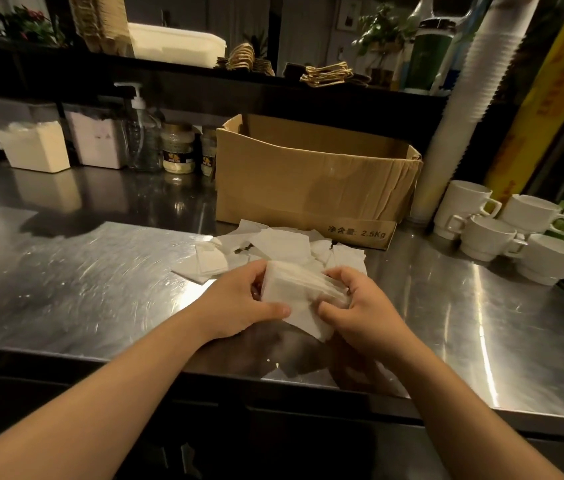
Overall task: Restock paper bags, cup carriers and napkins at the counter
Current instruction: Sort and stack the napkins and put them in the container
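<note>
You are partway through the napkin part of the job, by the look of it. A loose scatter of napkins [263, 247] lies on the steel counter [100, 271] just in front of the open cardboard box [311, 181], not yet gathered, and you hold one squared-up napkin stack [299, 292] nearer you than the box. Your left hand [242, 299] grips the stack's left end, thumb along its near edge and fingers curled round the far side. Your right hand [353, 303] clasps the right end the same way, so the stack sits between both hands, just above the counter. Beyond the box, twine-handled paper bags [325, 76] lie on the upper shelf [169, 69]. No cup carriers are plainly identifiable, so judge those steps as still open.
</note>
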### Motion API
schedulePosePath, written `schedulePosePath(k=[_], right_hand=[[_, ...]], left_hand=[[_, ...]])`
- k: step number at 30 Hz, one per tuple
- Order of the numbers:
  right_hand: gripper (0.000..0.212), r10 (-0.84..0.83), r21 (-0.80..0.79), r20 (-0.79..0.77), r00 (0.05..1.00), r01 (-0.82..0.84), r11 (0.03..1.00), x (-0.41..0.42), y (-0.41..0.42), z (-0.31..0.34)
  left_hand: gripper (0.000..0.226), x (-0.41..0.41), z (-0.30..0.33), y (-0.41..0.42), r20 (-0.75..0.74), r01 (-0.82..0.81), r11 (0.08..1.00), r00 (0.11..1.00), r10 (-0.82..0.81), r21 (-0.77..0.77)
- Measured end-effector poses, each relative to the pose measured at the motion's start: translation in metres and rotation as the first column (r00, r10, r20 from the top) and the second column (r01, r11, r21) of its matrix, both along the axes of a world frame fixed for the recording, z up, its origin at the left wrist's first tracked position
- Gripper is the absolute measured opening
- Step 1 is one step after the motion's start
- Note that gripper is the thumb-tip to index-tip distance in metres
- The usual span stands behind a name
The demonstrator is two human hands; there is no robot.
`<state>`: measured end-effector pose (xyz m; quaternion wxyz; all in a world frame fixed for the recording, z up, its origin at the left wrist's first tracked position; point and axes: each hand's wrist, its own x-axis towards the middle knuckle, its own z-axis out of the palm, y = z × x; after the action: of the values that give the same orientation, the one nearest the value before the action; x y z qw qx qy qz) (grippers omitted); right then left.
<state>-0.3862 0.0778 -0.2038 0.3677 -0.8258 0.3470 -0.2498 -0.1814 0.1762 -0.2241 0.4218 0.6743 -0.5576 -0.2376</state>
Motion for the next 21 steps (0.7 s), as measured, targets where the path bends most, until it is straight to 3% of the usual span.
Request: schedulePosePath(k=[3,6,8,10,12,14,17,21], right_hand=[[0.047,0.006,-0.213,-0.258,0.966,-0.063,0.975,0.003,0.0,0.023],[0.051,0.066,-0.291,-0.362,0.93,-0.181,0.939,0.019,0.003,0.042],[0.041,0.173,-0.212,-0.283,0.943,-0.238,0.948,0.029,0.004,0.043],[0.041,0.217,-0.097,-0.062,0.974,-0.222,0.97,0.031,0.005,0.039],[0.046,0.193,0.097,0.192,0.962,-0.214,0.972,0.029,0.007,0.033],[0.05,0.146,0.242,0.33,0.933,-0.233,0.942,0.025,0.009,0.022],[0.052,0.09,0.242,0.353,0.931,-0.184,0.952,0.016,0.002,0.007],[0.043,0.105,0.162,0.201,0.974,-0.138,0.977,0.007,-0.005,-0.004]], left_hand=[[0.046,0.004,-0.002,0.0,-0.109,-0.004,0.996,0.994,-0.005,-0.088],[0.048,0.003,-0.002,0.003,-0.211,0.025,0.988,0.976,-0.057,-0.151],[0.054,0.002,-0.002,0.003,-0.247,0.01,0.977,0.967,-0.064,-0.213],[0.061,0.003,-0.002,0.004,-0.331,-0.002,0.97,0.94,-0.081,-0.243],[0.068,0.005,-0.003,0.003,-0.334,0.036,0.984,0.938,-0.094,-0.175],[0.061,0.005,-0.002,0.003,-0.271,0.047,0.996,0.96,-0.068,-0.081],[0.039,0.006,-0.003,0.0,-0.207,-0.016,0.996,0.978,-0.003,-0.089],[0.044,0.004,-0.002,0.0,-0.15,-0.072,0.98,0.988,0.044,-0.185]])
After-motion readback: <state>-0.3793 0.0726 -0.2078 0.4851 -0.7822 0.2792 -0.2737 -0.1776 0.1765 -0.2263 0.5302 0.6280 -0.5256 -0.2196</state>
